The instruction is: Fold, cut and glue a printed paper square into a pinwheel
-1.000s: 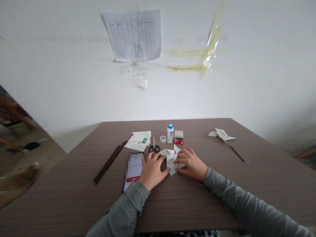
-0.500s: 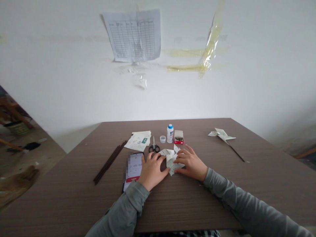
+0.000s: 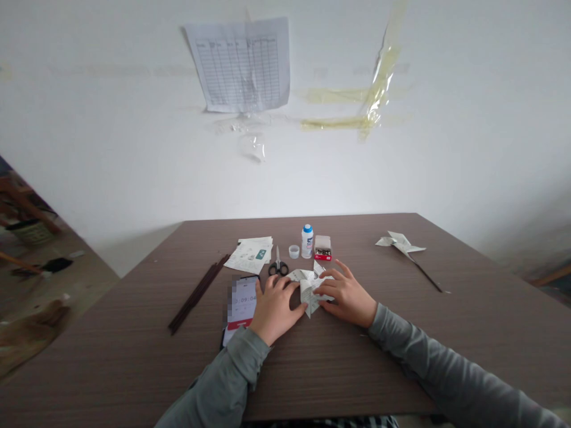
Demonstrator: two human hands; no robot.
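A printed paper pinwheel [image 3: 306, 289] with bent-over blades lies on the table between my hands. My left hand [image 3: 277, 308] steadies its left side, thumb tip on the lower paper and fingers curved near the upper edge. From the right, my right hand [image 3: 350, 299] grips a blade between fingers and thumb, its index finger lifted. My hands partly cover the paper, so its centre is hard to make out. Just beyond are black-handled scissors [image 3: 279, 268]. A phone [image 3: 242, 303] showing a timer lies beside my left hand.
Behind the scissors stand a small clear cup [image 3: 294, 251], a blue-capped white bottle [image 3: 307, 242] and an open red box [image 3: 323, 249] of small metal pieces. Paper sheets [image 3: 250, 254] and dark sticks [image 3: 199, 292] lie left. A pinwheel on a stick [image 3: 401, 242] rests at right.
My right fingers have shifted slightly on the paper, and the blade under them looks more curled. My left hand stays in place.
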